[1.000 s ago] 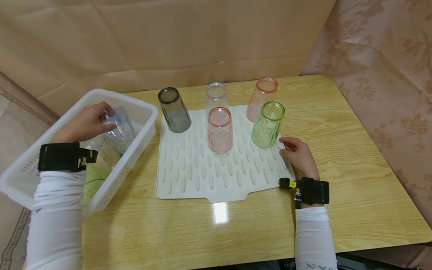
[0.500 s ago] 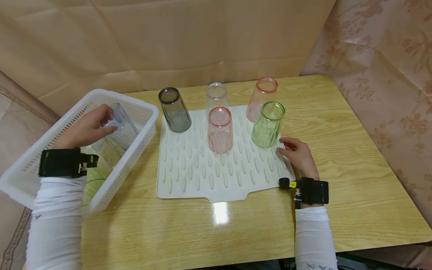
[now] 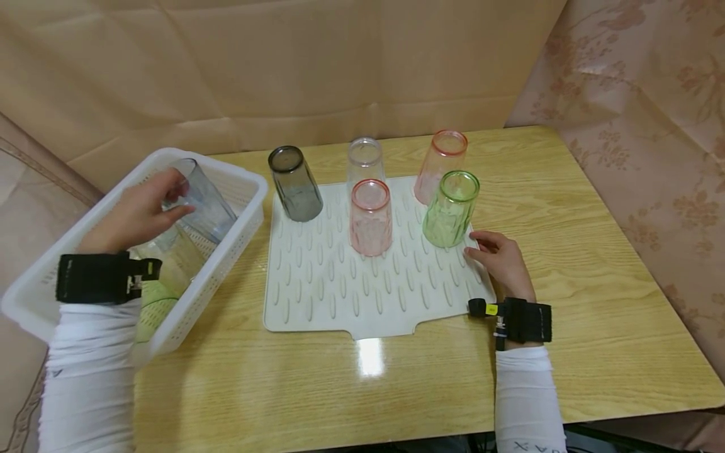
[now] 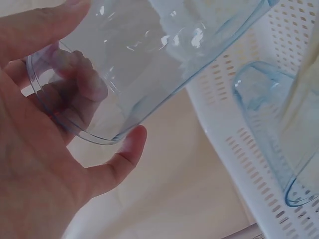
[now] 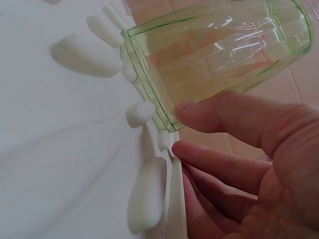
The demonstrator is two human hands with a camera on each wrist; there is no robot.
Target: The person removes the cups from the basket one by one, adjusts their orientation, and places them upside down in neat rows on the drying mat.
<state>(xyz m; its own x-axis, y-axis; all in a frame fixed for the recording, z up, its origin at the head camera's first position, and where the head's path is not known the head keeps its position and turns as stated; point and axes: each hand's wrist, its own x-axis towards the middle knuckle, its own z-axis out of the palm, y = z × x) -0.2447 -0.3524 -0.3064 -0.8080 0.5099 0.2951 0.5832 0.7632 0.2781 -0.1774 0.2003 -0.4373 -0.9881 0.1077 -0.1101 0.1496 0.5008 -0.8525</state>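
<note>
My left hand (image 3: 136,214) grips a clear, blue-tinted drinking glass (image 3: 206,204) by one end, inside the white basket (image 3: 249,217). The glass slants, its far end toward the basket's right wall. In the left wrist view the fingers show through the held glass (image 4: 164,64); another bluish glass (image 4: 251,102) lies in the basket. Yellowish (image 3: 181,258) and green (image 3: 155,311) glasses lie below my hand. My right hand (image 3: 504,261), fingers loosely bent, has its fingertips at the right edge of a white ribbed mat (image 3: 323,308), close to an upside-down green glass (image 3: 447,217).
Also upside down on the mat stand a grey glass (image 3: 296,189), a clear glass (image 3: 365,163) and two pink glasses, a nearer one (image 3: 370,223) and a farther one (image 3: 438,170). The wooden table (image 3: 595,283) meets a tan cloth (image 3: 283,63) at the back.
The bluish glass in my left hand has risen a little and tilts more, its gripped end up and to the left. The right hand stays nearly still at the mat's edge.
</note>
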